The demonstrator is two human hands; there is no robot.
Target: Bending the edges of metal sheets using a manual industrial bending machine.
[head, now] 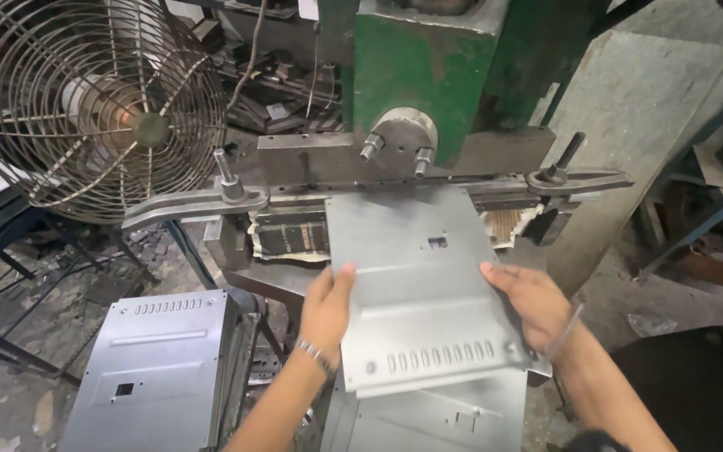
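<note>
Your left hand point(325, 311) clamps the near-left edge of the grey sheet-metal panel point(420, 285), thumb on top, and your right hand point(530, 305) grasps its right edge the same way, so the panel sits flat between both grips with its far end under the green press point(428, 75) and its slotted near end over the panel stack point(437, 414) below. Hold both edges level and square to the clamp bar point(378, 188) ahead of your grips. Keep fingers on the outer edges, well back from the die; the fan point(85, 109) and second stack point(156, 368) left of your left grip stay apart.
</note>
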